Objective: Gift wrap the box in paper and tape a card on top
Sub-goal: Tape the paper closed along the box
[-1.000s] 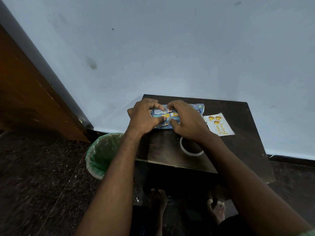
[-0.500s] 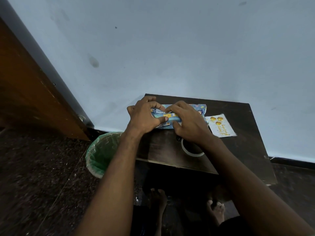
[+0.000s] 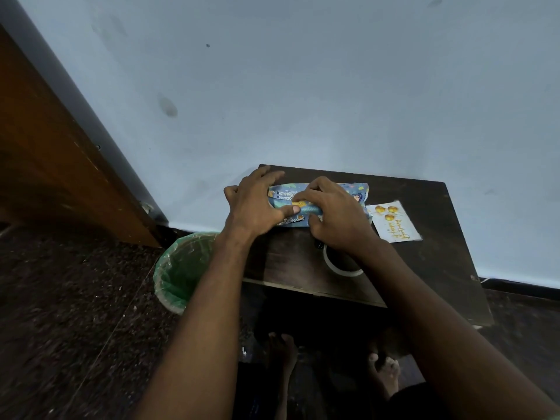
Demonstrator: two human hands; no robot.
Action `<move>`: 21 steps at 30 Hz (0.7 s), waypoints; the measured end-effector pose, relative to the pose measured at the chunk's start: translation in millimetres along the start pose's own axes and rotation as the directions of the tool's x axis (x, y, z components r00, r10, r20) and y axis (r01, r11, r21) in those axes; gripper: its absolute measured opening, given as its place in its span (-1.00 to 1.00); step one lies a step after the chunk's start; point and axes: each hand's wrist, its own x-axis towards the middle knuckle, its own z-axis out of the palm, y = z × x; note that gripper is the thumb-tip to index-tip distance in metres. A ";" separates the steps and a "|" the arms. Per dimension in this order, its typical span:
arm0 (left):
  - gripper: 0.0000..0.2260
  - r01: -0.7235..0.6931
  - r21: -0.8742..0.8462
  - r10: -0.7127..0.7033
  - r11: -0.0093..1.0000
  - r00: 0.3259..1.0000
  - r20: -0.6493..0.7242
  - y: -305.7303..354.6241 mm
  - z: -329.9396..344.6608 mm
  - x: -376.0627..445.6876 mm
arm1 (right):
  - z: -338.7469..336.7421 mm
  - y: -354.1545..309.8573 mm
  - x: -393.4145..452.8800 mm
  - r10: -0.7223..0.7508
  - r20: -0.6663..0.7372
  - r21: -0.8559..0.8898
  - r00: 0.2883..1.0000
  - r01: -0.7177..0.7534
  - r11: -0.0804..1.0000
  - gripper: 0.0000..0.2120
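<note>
Dark wooden table against pale blue wall, I see my left hand flat, fingers straight, on blue patterned paper-wrapped box, right hand curled, pinching its paper fold.

Two bare forearms run up from the bottom of the frame to the centre, no sleeves, watch or rings visible. Left hand and right hand uncovered, short nails. Bare feet at lower centre, no footwear. Sliver of pale green cloth at bottom right corner.
</note>
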 end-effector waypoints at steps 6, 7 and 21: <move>-0.34 -0.008 -0.061 0.007 0.998 1.000 -0.009 -2.0 3.5 -0.3 | 4.9 -2.5 -1.4 -0.025 0.027 -0.095 0.999 0.027 0.995 -0.46; -0.35 -0.007 -0.063 0.006 0.998 1.000 -0.014 -1.6 4.1 0.1 | 5.3 -3.5 -1.1 -0.025 0.042 -0.120 0.999 0.030 0.992 -0.45; -0.29 -0.069 0.016 0.070 0.997 0.995 -0.064 5.4 2.1 -2.2 | -6.7 1.9 -10.8 0.109 -0.130 0.146 0.985 -0.089 0.985 -0.52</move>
